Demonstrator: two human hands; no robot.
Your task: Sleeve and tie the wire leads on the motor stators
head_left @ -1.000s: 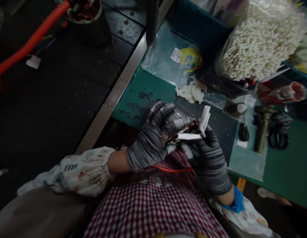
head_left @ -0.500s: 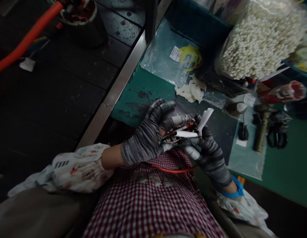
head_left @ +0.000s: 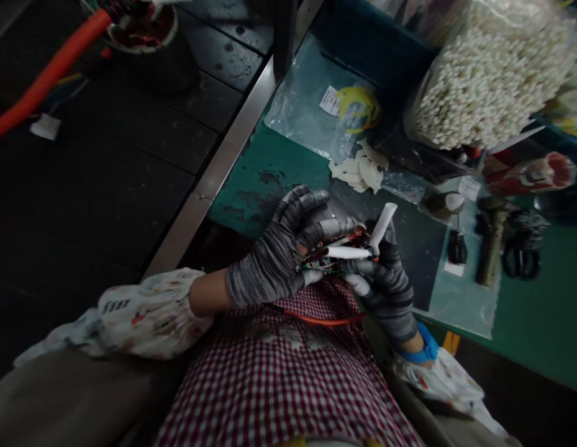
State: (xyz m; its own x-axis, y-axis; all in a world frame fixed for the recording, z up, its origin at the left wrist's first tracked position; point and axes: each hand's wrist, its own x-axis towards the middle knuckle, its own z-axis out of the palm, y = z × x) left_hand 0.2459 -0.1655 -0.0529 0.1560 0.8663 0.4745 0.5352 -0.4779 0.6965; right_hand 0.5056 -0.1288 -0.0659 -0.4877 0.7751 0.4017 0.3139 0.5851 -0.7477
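My left hand (head_left: 272,264), in a grey striped glove with white-wrapped fingertips, is closed round the near side of a wired motor winding (head_left: 356,238). Red wires and green bits show between the fingers; most of its body is hidden. A white sleeve (head_left: 348,252) lies across it, and a second white sleeve (head_left: 384,223) sticks up at an angle beside my right hand (head_left: 390,288). That hand, gloved alike, has its fingers bent at the winding's right side, pinching around the wires by the sleeves. Below both hands an orange cable (head_left: 323,320) crosses the checked apron.
On the green bench (head_left: 544,329) lie pale cut pieces (head_left: 360,171), yellow ties (head_left: 358,108) on a plastic bag, a hammer (head_left: 492,245) and scissors (head_left: 521,257). A big bag of white tubes (head_left: 488,81) stands behind. At far left is a cylindrical motor housing (head_left: 153,59) with a thick orange cable (head_left: 50,74).
My right wrist and forearm have shifted left and slightly up, and the upright sleeve has tipped a little left. The left hand stays almost in place on the winding.
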